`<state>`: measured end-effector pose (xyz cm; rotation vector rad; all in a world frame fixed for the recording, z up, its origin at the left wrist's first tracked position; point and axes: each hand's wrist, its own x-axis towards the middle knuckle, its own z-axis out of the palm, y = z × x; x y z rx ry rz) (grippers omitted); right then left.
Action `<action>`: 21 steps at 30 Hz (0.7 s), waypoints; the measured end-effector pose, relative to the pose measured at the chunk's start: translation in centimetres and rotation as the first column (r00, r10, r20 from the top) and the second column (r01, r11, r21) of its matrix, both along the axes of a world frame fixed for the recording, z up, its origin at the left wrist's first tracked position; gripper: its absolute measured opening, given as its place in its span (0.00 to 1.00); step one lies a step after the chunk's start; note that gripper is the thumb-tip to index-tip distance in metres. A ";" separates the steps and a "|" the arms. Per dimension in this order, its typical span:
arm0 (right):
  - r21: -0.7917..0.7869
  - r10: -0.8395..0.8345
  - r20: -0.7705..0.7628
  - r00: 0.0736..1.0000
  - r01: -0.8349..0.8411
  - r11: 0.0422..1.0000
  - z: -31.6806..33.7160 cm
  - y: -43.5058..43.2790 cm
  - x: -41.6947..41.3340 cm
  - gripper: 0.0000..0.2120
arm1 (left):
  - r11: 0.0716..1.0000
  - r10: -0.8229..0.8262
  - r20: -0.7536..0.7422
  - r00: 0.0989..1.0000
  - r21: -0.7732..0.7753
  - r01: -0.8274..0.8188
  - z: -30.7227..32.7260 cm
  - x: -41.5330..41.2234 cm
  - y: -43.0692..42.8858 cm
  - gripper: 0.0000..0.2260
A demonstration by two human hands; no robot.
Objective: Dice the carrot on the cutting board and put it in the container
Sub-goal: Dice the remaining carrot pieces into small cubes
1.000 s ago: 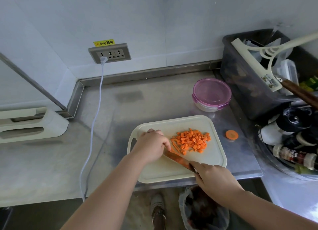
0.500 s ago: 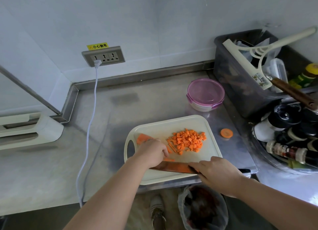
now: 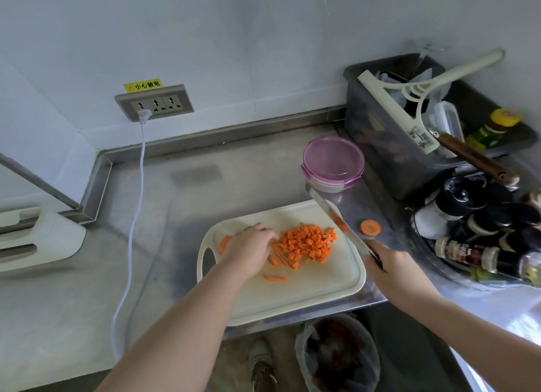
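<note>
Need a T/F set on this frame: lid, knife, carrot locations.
The container has its lid on. True.
The knife lies flat on the cutting board. False: the right hand holds it up off the board.
A carrot slice lies on the counter, off the board. True.
The diced carrot is in the container. False: it is piled on the board.
The left hand is on the board beside the diced carrot. True.

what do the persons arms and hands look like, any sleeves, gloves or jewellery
The left forearm and right forearm are bare as far as the frame edge, with no sleeve showing. The left hand and right hand wear no gloves. No ring, watch or bracelet shows on either.
</note>
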<state>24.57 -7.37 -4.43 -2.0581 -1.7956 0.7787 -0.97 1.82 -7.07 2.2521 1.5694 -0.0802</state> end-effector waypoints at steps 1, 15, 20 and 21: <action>-0.008 -0.026 -0.015 1.000 0.026 1.000 0.2 0.0 -0.1 0.14 | 1.000 -0.010 -0.007 1.000 0.016 0.010 -0.1 0.2 0.0 0.16; -0.066 -0.052 -0.043 0.998 0.049 0.997 -0.4 -0.6 -0.3 0.08 | 0.979 -0.162 -0.126 0.979 0.103 0.175 -0.1 1.8 1.5 0.08; -0.070 -0.058 -0.045 0.997 0.055 0.996 -0.2 -0.5 -0.4 0.16 | 0.969 -0.191 -0.143 0.971 0.127 0.210 0.2 1.6 1.6 0.07; -0.069 -0.061 -0.046 0.997 0.057 0.996 -0.1 -0.4 -0.4 0.17 | 0.971 -0.182 -0.127 0.975 0.131 0.199 0.4 1.4 1.7 0.07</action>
